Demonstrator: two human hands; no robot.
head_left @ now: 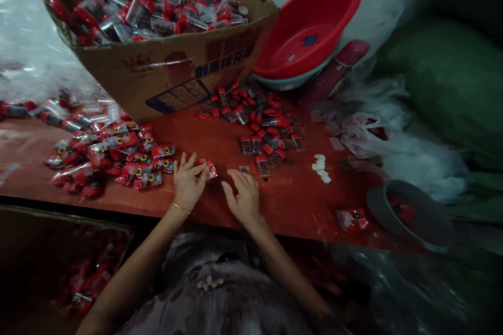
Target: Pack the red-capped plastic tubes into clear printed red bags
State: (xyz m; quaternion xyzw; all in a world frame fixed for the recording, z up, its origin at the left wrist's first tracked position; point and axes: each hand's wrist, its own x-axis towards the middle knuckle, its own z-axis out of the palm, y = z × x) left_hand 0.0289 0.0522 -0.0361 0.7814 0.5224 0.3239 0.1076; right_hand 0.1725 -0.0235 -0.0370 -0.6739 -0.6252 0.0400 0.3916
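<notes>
A small red printed plastic packet point(211, 170) is pinched between the thumb and forefinger of my left hand point(189, 182), whose other fingers are raised apart. My right hand point(244, 196) hovers just right of that packet, its thumb apart from the fingers, with nothing visible in it. Just beyond its fingertips lies a small clear piece point(244, 169), partly hidden. Further right stands a little clear container with dark contents and a red end point(263, 166). A heap of similar red-capped containers point(255, 110) spreads behind. Left of my left hand lies a pile of filled red packets point(113, 152).
A cardboard box point(173, 70) full of red-capped tubes stands at the back left of the red-brown table point(291, 209). Red basin point(314, 26), white discs point(321, 168), a lone red packet point(352, 220) and a grey bowl point(412, 220) are to the right. Another box point(23, 251) sits below left.
</notes>
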